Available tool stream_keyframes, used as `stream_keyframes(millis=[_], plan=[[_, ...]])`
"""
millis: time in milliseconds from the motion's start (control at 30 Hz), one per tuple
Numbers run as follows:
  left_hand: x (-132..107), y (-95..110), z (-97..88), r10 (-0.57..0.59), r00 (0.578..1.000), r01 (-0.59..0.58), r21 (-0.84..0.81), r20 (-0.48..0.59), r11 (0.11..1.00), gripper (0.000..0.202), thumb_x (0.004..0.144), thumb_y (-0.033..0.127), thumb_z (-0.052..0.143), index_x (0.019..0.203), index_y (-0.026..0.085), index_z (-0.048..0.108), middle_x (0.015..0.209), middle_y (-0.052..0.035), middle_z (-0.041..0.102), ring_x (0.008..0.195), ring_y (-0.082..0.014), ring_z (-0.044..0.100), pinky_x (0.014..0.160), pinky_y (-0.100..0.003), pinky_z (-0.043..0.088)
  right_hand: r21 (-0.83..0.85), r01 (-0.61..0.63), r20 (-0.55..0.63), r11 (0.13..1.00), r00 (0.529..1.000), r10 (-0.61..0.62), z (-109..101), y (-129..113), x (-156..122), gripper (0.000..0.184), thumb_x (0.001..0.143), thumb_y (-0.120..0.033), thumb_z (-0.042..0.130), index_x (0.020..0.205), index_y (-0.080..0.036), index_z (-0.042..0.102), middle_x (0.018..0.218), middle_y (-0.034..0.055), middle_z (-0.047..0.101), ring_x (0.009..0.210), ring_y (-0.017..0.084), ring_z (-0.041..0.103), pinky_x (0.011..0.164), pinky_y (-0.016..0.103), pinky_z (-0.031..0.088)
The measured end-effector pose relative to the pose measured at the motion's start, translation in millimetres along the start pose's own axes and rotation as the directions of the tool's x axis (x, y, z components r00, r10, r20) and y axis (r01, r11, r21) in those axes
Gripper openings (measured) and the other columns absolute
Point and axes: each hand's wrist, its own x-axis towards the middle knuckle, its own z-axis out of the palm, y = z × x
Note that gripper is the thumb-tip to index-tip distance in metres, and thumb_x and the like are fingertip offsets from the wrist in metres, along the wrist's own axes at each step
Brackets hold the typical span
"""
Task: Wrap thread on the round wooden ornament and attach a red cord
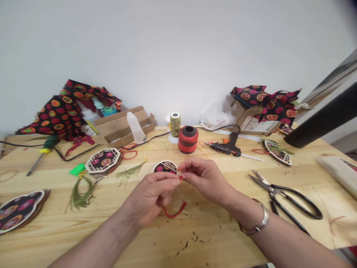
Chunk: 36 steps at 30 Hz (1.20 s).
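Observation:
My left hand and my right hand meet over the middle of the wooden table, both pinching a short red cord whose loop hangs below my left fingers. Just behind the fingertips lies a small round ornament with a white lattice frame over black and red fabric. A silver bracelet circles my right wrist.
Black scissors lie at the right, a glue gun and a red thread spool behind. Lattice ornaments and green tassels lie at the left, with a screwdriver, cardboard boxes and patterned fabric.

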Motion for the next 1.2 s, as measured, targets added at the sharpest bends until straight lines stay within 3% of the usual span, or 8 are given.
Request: stream_keyframes(millis=[200,533,767,1200], plan=[[1.0,-1.4,-2.6,0.018,1.0,-0.017,-0.064,0.012,0.998,0.01,0.06,0.02,0.078,0.063,0.014,0.072,0.044,0.0093,0.033,0.043,-0.003,0.017,0.038,-0.017,0.013,0.138,-0.069,0.02,0.988,0.998,0.067,0.0,-0.9,-0.8,0.005,0.072,-0.016,0.065,0.077,-0.015,0.065,0.072,-0.0007,0.064,0.066,0.01,0.058,0.067,0.025,0.05],[2.2,-1.9,-3.4,0.023,1.0,-0.023,-0.054,0.002,0.998,0.013,0.062,0.024,0.078,0.065,0.013,0.071,0.046,0.0095,0.028,0.045,-0.0044,0.015,0.039,-0.018,0.012,0.155,-0.11,0.025,0.982,0.994,0.108,-0.7,-6.7,-3.8,0.015,0.071,-0.025,0.071,0.081,-0.015,0.067,0.074,0.0006,0.066,0.068,0.011,0.06,0.066,0.025,0.051],[2.3,-3.6,-1.4,0.035,0.999,-0.035,0.012,-0.01,0.999,0.011,0.061,0.023,0.076,0.067,0.014,0.074,0.044,0.0095,0.03,0.043,-0.0035,0.016,0.039,-0.018,0.013,0.087,-0.048,-0.05,0.995,0.997,0.052,-0.1,-0.9,-1.4,0.008,0.072,-0.023,0.07,0.069,-0.016,0.068,0.063,-0.0014,0.065,0.058,0.009,0.058,0.06,0.023,0.05],[-0.7,-5.6,-0.8,0.076,0.996,-0.071,0.11,-0.041,0.991,0.011,0.062,0.025,0.076,0.068,0.016,0.075,0.046,0.0076,0.037,0.042,-0.0034,0.023,0.038,-0.019,0.016,0.017,-0.061,-0.037,0.998,0.997,0.062,0.3,-4.8,-1.7,0.009,0.074,-0.02,0.064,0.066,-0.015,0.065,0.062,-0.002,0.062,0.057,0.008,0.052,0.058,0.021,0.046]])
